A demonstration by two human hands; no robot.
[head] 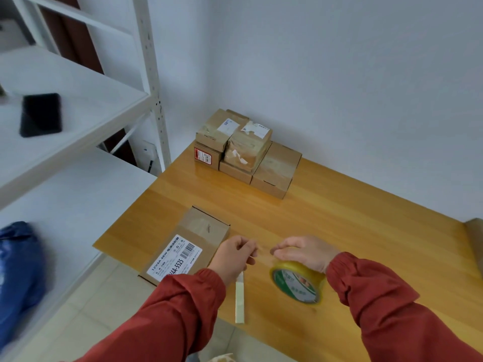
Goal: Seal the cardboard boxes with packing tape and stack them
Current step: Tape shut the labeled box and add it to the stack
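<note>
Your left hand (235, 254) is loosely closed, its fingers curled in and thumb pressed against the forefinger in a pinch. Your right hand (304, 253) mirrors it just beside, fingers bent and fingertips drawn together, pointing towards the left hand. Between the two pinches runs a short, faint stretch of clear tape (263, 250), blurred and hard to make out.

The heel of your right hand sits over the roll of tape (298, 283), which stands tilted on the wooden table (366, 231) directly below that wrist. Both forearms, in red sleeves (392, 309), reach forward from the bottom of the view and angle in towards each other.

A cardboard box (187, 244) with a white barcode label lies flat at the table's near left corner, touching the outer side of your left hand. A pale narrow strip (240, 300) runs from under your left hand towards the table's near edge; whether you hold it is unclear.

A stack of boxes (245, 150) sits in the far corner against the wall. To the left, a white shelf (91, 105) carries a black flat object (41, 114), with a blue bag (18, 270) lower down.
</note>
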